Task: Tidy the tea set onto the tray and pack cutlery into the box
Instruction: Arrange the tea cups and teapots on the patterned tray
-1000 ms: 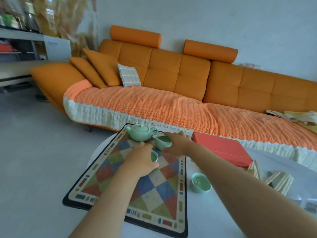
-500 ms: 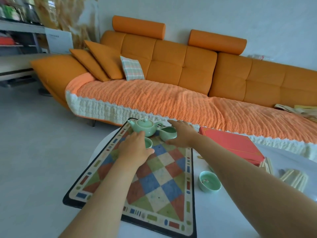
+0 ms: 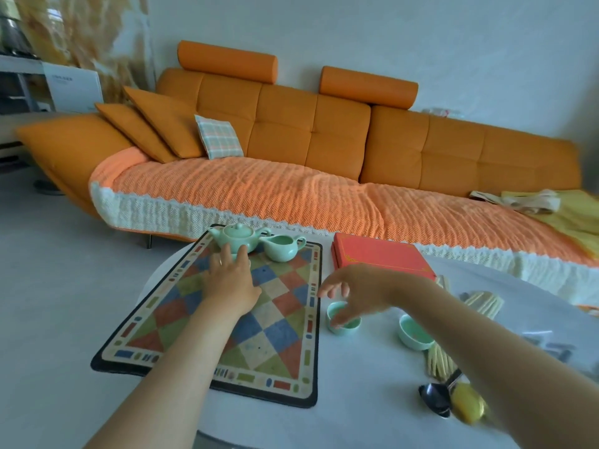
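The celadon teacup nearest the right hand stands upright on the white table, just beside the right edge of the checkered tray and off it. It looks like small glazed ceramic: probably light, rigid, smooth enough to slip and easy to chip, and it has no handle, so the likeliest hold is a pinch across the rim from above or fingers round the wall. The right hand hangs over it with wrist bent, fingers spread wide and curving down, thumb at the rim, holding nothing. The left hand lies palm down on the tray, fingers nearly straight over a small cup next to the teapot. A second teacup waits further right.
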Demonstrator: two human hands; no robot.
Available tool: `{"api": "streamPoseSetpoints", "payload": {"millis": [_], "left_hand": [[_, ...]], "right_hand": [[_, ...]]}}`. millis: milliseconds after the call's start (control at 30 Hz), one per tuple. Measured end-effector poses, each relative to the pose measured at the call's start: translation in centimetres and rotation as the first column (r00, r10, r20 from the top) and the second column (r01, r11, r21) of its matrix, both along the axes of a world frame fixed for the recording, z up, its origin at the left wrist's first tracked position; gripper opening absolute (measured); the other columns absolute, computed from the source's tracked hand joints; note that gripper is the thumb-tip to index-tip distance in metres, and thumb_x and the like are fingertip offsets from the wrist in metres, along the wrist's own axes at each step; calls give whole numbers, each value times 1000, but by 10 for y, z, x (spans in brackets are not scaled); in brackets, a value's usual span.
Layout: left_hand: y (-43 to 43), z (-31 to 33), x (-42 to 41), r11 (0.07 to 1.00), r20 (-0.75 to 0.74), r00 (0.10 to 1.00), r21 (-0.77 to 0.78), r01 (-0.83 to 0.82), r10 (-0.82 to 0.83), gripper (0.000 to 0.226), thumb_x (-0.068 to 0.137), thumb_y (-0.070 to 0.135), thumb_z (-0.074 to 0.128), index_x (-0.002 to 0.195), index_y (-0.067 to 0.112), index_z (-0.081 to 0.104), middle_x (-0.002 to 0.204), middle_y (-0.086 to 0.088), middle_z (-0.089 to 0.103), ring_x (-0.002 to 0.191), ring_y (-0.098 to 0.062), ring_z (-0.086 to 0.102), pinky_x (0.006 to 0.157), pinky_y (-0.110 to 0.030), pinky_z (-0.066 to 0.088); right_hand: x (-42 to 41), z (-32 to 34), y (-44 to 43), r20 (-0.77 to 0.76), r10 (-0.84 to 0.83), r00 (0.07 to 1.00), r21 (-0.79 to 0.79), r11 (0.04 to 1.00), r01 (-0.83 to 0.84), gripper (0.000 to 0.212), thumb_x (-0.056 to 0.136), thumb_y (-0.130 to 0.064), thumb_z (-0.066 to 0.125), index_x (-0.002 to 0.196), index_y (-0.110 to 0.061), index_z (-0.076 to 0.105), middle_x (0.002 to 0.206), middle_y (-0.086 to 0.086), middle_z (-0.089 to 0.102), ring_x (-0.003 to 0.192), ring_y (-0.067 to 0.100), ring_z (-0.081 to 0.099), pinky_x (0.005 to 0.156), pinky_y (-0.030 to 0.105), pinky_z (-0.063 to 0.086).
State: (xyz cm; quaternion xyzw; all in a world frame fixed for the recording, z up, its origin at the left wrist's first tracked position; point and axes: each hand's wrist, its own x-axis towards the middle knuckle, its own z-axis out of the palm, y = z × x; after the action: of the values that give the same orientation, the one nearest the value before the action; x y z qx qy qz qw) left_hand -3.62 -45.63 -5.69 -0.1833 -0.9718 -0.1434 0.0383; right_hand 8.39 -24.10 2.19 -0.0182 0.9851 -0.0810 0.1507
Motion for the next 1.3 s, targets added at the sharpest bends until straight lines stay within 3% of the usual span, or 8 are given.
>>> {"api": "streamPoseSetpoints", "payload": {"millis": [167, 333, 433, 600, 767, 900, 1133, 1300], "left_hand": [[-8, -7, 2, 986, 57, 998, 165, 7, -17, 78, 94, 38, 59, 154, 15, 14, 158, -15, 16, 140, -38, 25, 109, -45, 33], [-19, -7, -4, 938, 5, 1000, 348, 1, -3, 51, 94, 26, 62, 140, 13, 42, 139, -13, 43, 127, -33, 41, 100, -42, 41], [-26, -7, -10, 905, 1, 1000, 426, 11, -12, 45, 92, 28, 65, 132, 14, 50, 131, -11, 48, 119, -31, 48, 92, -41, 44], [-34, -12, -24, 882, 0, 1000, 471, 4, -4, 53, 91, 34, 67, 136, 15, 48, 133, -9, 47, 119, -29, 50, 93, -41, 45], [-51, -15, -41, 875, 2, 999, 484, -36, 40, 54, 89, 40, 67, 137, 22, 49, 132, -5, 47, 116, -26, 53, 87, -40, 47], [-61, -17, -52, 840, -6, 997, 539, -66, 82, 45, 87, 35, 70, 128, 24, 55, 122, -3, 51, 107, -24, 55, 75, -31, 39], [-64, -21, -60, 793, 35, 997, 604, -72, 65, 52, 86, 33, 72, 132, 21, 53, 127, -3, 48, 109, -23, 53, 82, -31, 40], [-64, -16, -58, 852, 80, 996, 519, -71, 34, 67, 86, 24, 71, 144, 25, 38, 141, -5, 35, 121, -27, 48, 89, -35, 43]], "right_hand": [[16, -10, -2, -3, 19, 1000, 131, 991, -18, 72, 73, -37, 82, 137, -35, 50, 135, -11, 54, 116, 12, 52, 86, 24, 37], [-1, -11, -18, -180, -56, 982, -42, 998, 49, 63, 77, -40, 76, 136, -32, 52, 130, -9, 56, 105, 10, 54, 86, 27, 47], [-26, -19, -38, -221, -76, 972, -107, 993, 53, 65, 78, -49, 71, 137, -32, 51, 132, -3, 54, 113, 17, 56, 90, 32, 51], [-74, -48, -72, -234, -160, 959, -134, 982, 132, 70, 82, -43, 67, 146, -28, 43, 132, 3, 41, 123, 24, 48, 91, 31, 43], [-108, -68, -96, -335, -299, 894, -381, 910, 162, 68, 79, -51, 68, 139, -26, 50, 134, 2, 49, 115, 21, 55, 96, 34, 48], [-121, -83, -109, -348, -403, 846, -517, 836, 186, 76, 76, -45, 73, 143, -21, 46, 142, 0, 46, 126, 20, 50, 105, 34, 43], [-131, -94, -115, -414, -419, 808, -531, 832, 160, 79, 78, -41, 76, 146, -17, 43, 148, 2, 40, 133, 21, 44, 107, 32, 37], [-116, -87, -106, -390, -375, 841, -493, 856, 153, 87, 78, -38, 77, 151, -20, 34, 151, 1, 36, 127, 20, 48, 105, 33, 41]]}}
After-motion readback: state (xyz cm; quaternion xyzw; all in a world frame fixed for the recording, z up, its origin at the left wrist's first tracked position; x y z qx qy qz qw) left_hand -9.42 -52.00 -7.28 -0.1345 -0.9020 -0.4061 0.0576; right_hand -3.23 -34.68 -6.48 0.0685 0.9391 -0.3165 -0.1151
